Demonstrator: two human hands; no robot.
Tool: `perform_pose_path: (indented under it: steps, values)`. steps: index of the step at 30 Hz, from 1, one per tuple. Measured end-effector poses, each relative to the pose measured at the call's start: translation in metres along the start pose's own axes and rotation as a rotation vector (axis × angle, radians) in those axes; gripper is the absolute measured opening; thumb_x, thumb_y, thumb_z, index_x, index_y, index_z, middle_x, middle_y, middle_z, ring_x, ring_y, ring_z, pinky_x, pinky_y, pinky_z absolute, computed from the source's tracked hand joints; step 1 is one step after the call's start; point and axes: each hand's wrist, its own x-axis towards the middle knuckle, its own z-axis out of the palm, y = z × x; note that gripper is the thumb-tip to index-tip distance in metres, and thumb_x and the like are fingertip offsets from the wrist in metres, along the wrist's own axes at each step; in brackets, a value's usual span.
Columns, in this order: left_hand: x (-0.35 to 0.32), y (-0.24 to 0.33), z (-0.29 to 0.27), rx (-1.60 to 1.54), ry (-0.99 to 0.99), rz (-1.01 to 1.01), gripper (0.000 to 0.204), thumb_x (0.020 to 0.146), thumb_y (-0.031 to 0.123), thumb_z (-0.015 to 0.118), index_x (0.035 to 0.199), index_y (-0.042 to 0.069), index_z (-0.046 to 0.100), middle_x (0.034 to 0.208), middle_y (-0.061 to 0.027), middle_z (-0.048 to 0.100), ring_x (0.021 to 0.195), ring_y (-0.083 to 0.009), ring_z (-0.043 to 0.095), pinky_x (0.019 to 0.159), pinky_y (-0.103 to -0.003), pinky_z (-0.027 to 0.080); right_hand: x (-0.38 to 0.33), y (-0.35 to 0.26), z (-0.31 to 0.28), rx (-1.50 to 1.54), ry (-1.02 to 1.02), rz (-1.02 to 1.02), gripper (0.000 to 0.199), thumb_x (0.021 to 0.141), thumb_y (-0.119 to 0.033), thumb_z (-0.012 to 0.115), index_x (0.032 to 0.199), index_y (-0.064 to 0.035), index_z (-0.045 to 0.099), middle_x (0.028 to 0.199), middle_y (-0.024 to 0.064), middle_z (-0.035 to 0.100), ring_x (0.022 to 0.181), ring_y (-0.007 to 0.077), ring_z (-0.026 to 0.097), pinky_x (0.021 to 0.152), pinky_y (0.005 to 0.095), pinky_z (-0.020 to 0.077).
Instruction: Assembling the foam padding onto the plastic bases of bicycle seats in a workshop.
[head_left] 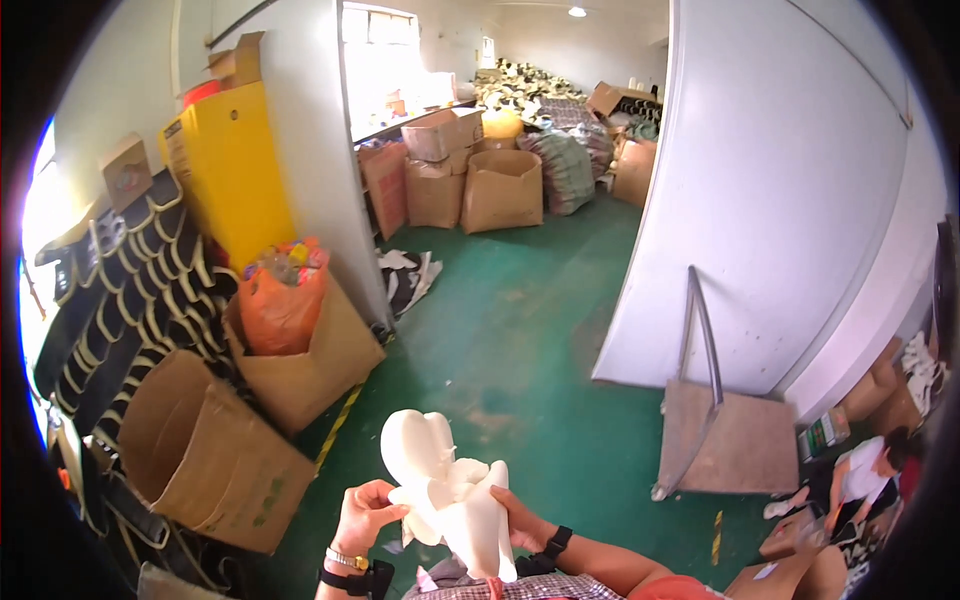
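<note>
In front of my body I hold a cream-white moulded piece [462, 515] with several rounded, curved lobes. It looks like soft foam or plastic; whether it is one piece or a few nested together I cannot tell. My left hand [362, 518] pinches a thin flap on its left side between thumb and fingers. On the other side, my right hand [522, 522] grips the piece with the thumb showing, while the other fingers are hidden behind it. The lower end of the piece hangs just above my checked clothing [540, 588].
At left stand an open cardboard box [240, 470] and another box [330, 345] holding an orange bag [285, 310], beside stacked black curved pieces [125, 300]. A flat trolley [735, 440] stands at right. A seated person [862, 478] is at far right. Cartons [503, 190] stand beyond the doorway.
</note>
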Motion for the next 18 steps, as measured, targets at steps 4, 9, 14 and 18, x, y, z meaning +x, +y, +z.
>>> perform_pose_path:
  steps: [4,9,14,18]
  values:
    - [0.151,0.023,0.03,-0.034,-0.211,-0.021,0.011,0.072,-0.004,0.071,0.08,-0.001,0.063,0.075,-0.0024,0.063,0.066,-0.0082,0.057,0.062,-0.021,0.046,0.029,-0.114,-0.001,-0.078,0.163,-0.178,0.062,0.089,-0.043,0.049,0.134,-0.0035,0.033,0.128,0.0163,0.048,0.117,0.026,0.049,0.102,0.0404,0.0369]
    - [0.321,0.034,0.079,-0.096,-0.411,-0.038,0.011,0.074,-0.003,0.071,0.081,-0.002,0.063,0.076,-0.0021,0.063,0.07,-0.0087,0.058,0.063,-0.022,0.047,0.085,-0.228,-0.043,0.003,0.194,-0.42,0.062,0.09,-0.043,0.048,0.135,-0.0038,0.031,0.131,0.0157,0.046,0.118,0.0262,0.048,0.101,0.0408,0.0389]
    - [0.469,0.037,0.105,0.062,-0.288,-0.012,0.008,0.073,-0.002,0.069,0.079,-0.001,0.064,0.073,-0.002,0.063,0.069,-0.0081,0.058,0.063,-0.021,0.047,0.174,-0.37,-0.086,0.097,0.117,-0.352,0.061,0.088,-0.042,0.054,0.132,-0.004,0.036,0.125,0.0145,0.051,0.112,0.025,0.053,0.097,0.0393,0.0425]
    - [0.568,0.06,0.111,0.005,-0.184,0.017,0.01,0.071,-0.005,0.068,0.08,-0.001,0.064,0.075,-0.003,0.064,0.067,-0.0084,0.058,0.064,-0.021,0.047,0.246,-0.482,-0.109,0.134,-0.047,-0.182,0.062,0.088,-0.042,0.054,0.132,-0.0034,0.036,0.125,0.0156,0.051,0.11,0.0244,0.055,0.097,0.039,0.0426]
